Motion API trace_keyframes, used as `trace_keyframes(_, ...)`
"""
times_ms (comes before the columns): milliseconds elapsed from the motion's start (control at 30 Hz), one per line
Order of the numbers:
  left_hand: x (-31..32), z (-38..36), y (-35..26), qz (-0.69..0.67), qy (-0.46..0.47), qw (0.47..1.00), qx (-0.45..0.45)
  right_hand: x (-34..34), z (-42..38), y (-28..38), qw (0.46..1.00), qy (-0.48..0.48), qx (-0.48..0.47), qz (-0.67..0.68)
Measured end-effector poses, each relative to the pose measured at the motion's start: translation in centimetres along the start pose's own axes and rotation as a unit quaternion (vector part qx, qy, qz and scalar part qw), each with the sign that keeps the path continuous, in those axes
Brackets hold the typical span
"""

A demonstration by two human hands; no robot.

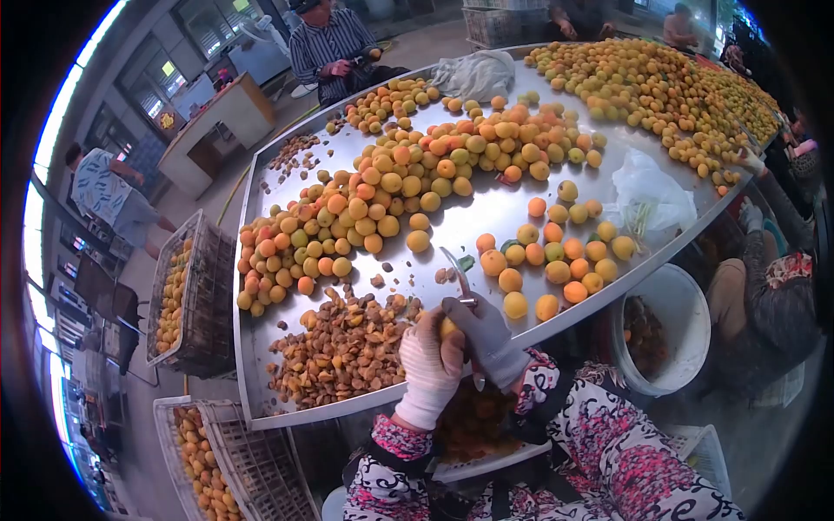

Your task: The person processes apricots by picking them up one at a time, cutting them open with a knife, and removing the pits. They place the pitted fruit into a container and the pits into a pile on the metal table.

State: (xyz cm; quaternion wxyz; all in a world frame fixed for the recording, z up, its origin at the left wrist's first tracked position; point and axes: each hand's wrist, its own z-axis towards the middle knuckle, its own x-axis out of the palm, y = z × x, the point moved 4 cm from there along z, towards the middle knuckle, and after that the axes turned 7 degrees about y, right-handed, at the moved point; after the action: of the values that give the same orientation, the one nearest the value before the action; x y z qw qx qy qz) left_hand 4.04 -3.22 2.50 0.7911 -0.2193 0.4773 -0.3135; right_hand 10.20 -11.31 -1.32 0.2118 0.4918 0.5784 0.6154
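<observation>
Pit pile: on the metal table;
Left hand: white-gloved, fingers curled round an apricot at the table's near edge;
Right hand: grey-gloved, closed on a curved metal tool;
Loose apricots: right of the tool.

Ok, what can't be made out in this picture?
All in the head view:
Fruit between the hands: mostly covered by the left hand and right hand.
Curved tool: middle hidden inside the right hand.
Bucket contents: too dark and blurred to identify.
Person at top, just right of centre: head cut off by the edge.
</observation>
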Motion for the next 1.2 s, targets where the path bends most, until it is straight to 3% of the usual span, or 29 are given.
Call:
trace_keyframes(67, 1.0, -0.6, 0.6, -0.146, -0.063, 0.979, -0.128, 0.4, -0.2, 1.0, 0.995, -0.077, -0.07, -0.009)
trace_keyframes(100, 1.3, -0.7, 0.5, -0.145, -0.062, 0.979, -0.13, 0.7, -0.5, 1.5, 0.995, -0.077, -0.069, -0.008)
trace_keyframes(167, 1.7, -1.0, 0.8, -0.239, -0.09, 0.954, -0.159, 1.1, -1.2, 3.2, 0.98, -0.11, -0.085, -0.143)
trace_keyframes(200, 2.4, -1.2, 1.3, -0.318, -0.105, 0.927, -0.171, 1.1, -1.0, 2.8, 0.98, -0.11, -0.083, -0.143)
trace_keyframes(300, 2.3, -1.4, 1.3, -0.417, -0.134, 0.878, -0.192, 1.3, -0.9, 2.3, 0.951, -0.108, -0.157, -0.244)
trace_keyframes(433, 2.7, -2.7, 4.9, -0.368, -0.092, 0.887, -0.263, 2.1, -1.4, 3.0, 0.889, -0.1, -0.23, -0.383)
trace_keyframes(500, 2.8, -2.7, 3.8, -0.548, -0.078, 0.744, -0.373, 2.2, -1.7, 3.2, 0.866, -0.096, -0.26, -0.416)
trace_keyframes(533, 2.8, -2.8, 3.2, -0.586, -0.085, 0.702, -0.395, 2.5, -2.0, 3.4, 0.839, -0.079, -0.31, -0.439)
trace_keyframes(567, 2.9, -2.9, 3.3, -0.587, -0.084, 0.701, -0.396, 2.8, -2.1, 3.5, 0.808, -0.061, -0.361, -0.461)
trace_keyframes(600, 3.4, -3.1, 3.2, -0.669, -0.066, 0.628, -0.393, 2.9, -2.2, 3.3, 0.781, -0.051, -0.373, -0.498)
trace_keyframes(633, 3.8, -3.2, 3.0, -0.741, -0.046, 0.549, -0.384, 2.8, -2.1, 3.0, 0.782, -0.052, -0.372, -0.498)
trace_keyframes(667, 3.3, -2.7, 2.2, -0.731, -0.075, 0.525, -0.429, 2.6, -2.0, 2.9, 0.797, -0.05, -0.368, -0.476)
trace_keyframes(733, 2.6, -2.5, 2.7, -0.699, -0.058, 0.549, -0.454, 2.5, -1.4, 3.2, 0.81, -0.042, -0.37, -0.452)
trace_keyframes(767, 2.4, -2.6, 2.9, -0.665, -0.037, 0.568, -0.484, 1.7, -0.5, 3.1, 0.908, -0.055, -0.259, -0.324)
trace_keyframes(800, 2.9, -2.5, 3.6, -0.678, -0.028, 0.558, -0.478, 1.0, 0.3, 2.7, 0.971, -0.066, -0.136, -0.184)
trace_keyframes(833, 2.7, -2.5, 3.9, -0.679, -0.031, 0.558, -0.477, 0.3, 0.8, 2.6, 0.997, -0.053, -0.049, 0.007)
trace_keyframes(900, 2.4, -2.2, 3.6, -0.755, 0.054, 0.524, -0.39, -0.5, 0.6, 3.1, 1.0, 0.009, -0.022, -0.014)
trace_keyframes(933, 2.3, -2.2, 3.5, -0.731, 0.077, 0.565, -0.374, -0.6, 0.5, 3.3, 0.999, 0.044, 0.0, -0.007)
trace_keyframes(1067, 1.7, -2.6, 4.3, -0.707, 0.056, 0.584, -0.395, -0.3, -0.4, 3.6, 0.992, 0.054, 0.108, -0.035)
trace_keyframes(1100, 1.3, -2.9, 4.9, -0.709, 0.049, 0.591, -0.383, -0.5, -0.4, 3.2, 0.992, 0.054, 0.109, -0.035)
trace_keyframes(1167, 0.8, -2.9, 5.3, -0.71, 0.043, 0.596, -0.373, 0.1, -0.7, 2.5, 0.958, 0.17, 0.086, -0.215)
trace_keyframes(1200, 0.6, -2.9, 5.5, -0.681, 0.017, 0.613, -0.401, 1.1, -1.2, 2.5, 0.958, 0.229, 0.024, -0.169)
